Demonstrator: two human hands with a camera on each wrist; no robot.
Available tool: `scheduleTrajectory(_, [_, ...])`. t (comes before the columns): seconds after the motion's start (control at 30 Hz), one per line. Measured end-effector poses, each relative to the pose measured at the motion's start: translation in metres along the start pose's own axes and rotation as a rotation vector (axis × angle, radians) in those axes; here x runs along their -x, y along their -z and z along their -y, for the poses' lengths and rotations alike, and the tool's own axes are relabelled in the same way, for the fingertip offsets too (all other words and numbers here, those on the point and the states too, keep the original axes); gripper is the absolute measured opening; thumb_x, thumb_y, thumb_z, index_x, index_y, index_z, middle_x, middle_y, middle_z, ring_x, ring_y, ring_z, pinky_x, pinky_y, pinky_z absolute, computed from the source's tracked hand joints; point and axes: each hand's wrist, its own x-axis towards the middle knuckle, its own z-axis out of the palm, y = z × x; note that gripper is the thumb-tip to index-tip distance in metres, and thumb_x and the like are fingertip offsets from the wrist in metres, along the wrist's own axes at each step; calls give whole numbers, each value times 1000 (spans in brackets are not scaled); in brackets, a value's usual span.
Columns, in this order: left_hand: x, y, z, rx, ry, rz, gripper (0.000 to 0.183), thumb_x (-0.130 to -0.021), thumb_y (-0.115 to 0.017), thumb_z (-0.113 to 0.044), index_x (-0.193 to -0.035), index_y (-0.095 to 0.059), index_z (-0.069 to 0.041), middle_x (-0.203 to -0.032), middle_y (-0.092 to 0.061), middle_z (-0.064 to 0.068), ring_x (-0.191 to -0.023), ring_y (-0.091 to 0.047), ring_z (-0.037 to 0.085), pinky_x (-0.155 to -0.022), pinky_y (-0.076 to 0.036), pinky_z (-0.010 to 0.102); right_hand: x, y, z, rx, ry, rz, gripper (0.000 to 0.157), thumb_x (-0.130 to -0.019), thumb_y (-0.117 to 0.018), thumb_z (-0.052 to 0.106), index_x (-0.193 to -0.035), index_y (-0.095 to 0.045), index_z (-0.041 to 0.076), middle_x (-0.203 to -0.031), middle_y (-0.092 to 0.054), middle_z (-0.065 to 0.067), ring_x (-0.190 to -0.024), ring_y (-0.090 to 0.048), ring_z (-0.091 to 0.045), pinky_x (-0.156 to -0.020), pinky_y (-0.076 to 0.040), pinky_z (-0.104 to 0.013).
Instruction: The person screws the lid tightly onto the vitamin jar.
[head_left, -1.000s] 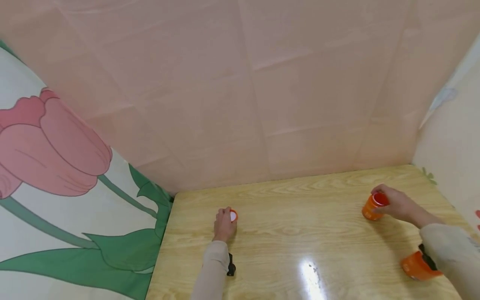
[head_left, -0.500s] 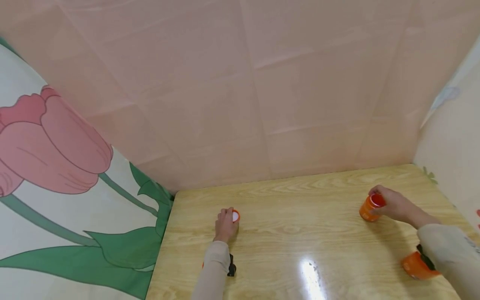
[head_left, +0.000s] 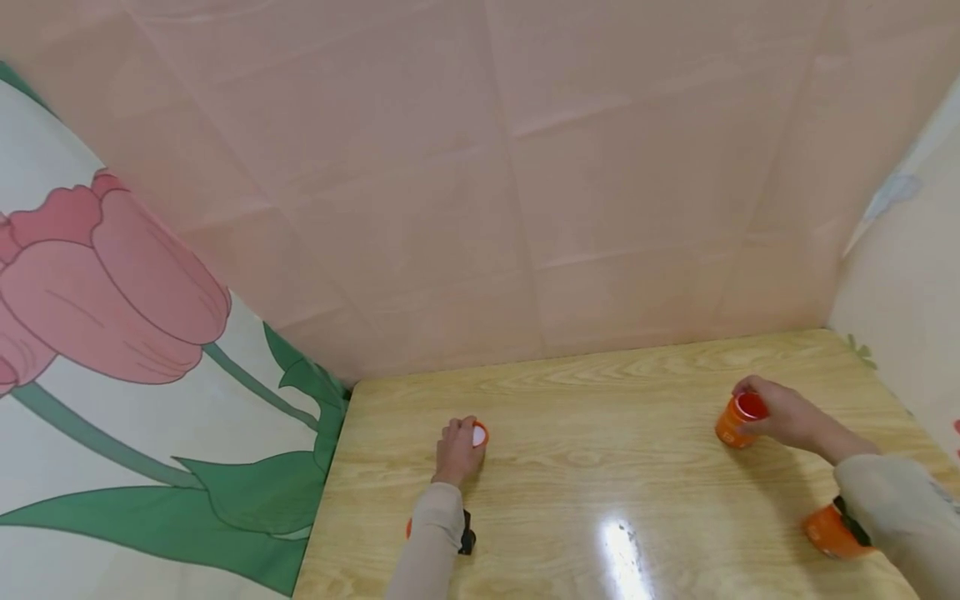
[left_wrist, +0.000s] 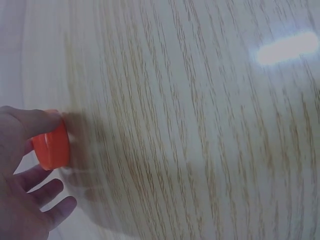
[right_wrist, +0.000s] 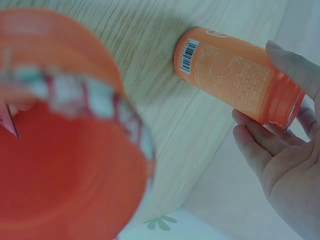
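In the head view my left hand (head_left: pixel 456 454) pinches a small round orange lid (head_left: pixel 480 435) with a white inside, low at the table's left half. The left wrist view has the same lid (left_wrist: pixel 52 145) held on edge between thumb and fingers, the other fingers spread. On the right, my right hand (head_left: pixel 783 414) grips an open orange canister (head_left: pixel 733 425) near its top, thumb and fingers on opposite sides. A barcode and pale print show on this canister (right_wrist: pixel 225 75) in the right wrist view. Its contents cannot be seen.
A second, wider orange container (head_left: pixel 834 533) stands partly under the right forearm. Close up, its open mouth (right_wrist: pixel 65 165) has a striped, ragged-looking rim. An orange bit (head_left: pixel 408 527) peeks out beside the left forearm. Walls edge the wooden table (head_left: pixel 585 425) at back and right.
My left hand has shifted slightly right with the lid. My right hand and the canister have moved a little left and nearer. The wider container has stayed about where it was.
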Motion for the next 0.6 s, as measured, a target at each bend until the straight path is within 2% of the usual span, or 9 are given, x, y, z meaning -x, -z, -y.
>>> scheduleTrajectory(0.2, [1,-1,-3,-30,-1,16,49,-86,-75,-15,-130,-58,-4,-118,-60,19,-109,-57,38,-88,-48,54,0,-2,5,0,15,-2,52,-70,-87,11,-107,-56,-8,-99,-65,-19,-88,-62,-32,-72,-51,-29])
scheduleTrajectory(0.33, [2,0,-4,-40,-25,14,48,-85,-75,-15,-129,-59,-3,-117,-60,20,-107,-58,39,-86,-49,54,1,-3,8,-1,19,-7,52,-69,-87,11,-106,-56,-7,-99,-65,-19,-87,-62,-30,-71,-51,-29])
scheduleTrajectory(0.4, [3,-2,-3,-52,-56,-9,48,-85,-75,-17,-129,-59,-4,-115,-60,19,-104,-58,37,-83,-49,52,2,-5,10,4,25,-20,52,-68,-88,11,-106,-57,-6,-98,-66,-18,-86,-62,-27,-71,-51,-29])
scheduleTrajectory(0.57, [4,-3,-3,-60,-49,14,50,-84,-75,-18,-130,-59,-5,-115,-61,18,-104,-59,36,-83,-49,52,5,-9,13,11,48,-48,52,-66,-89,11,-105,-58,-4,-97,-66,-15,-84,-61,-20,-71,-51,-28])
scheduleTrajectory(0.6, [4,-1,-5,-48,-28,38,51,-84,-76,-16,-130,-59,-3,-116,-61,20,-106,-58,38,-85,-49,54,6,-10,13,13,49,-50,52,-66,-89,12,-105,-58,-4,-97,-67,-14,-84,-61,-20,-71,-51,-28])
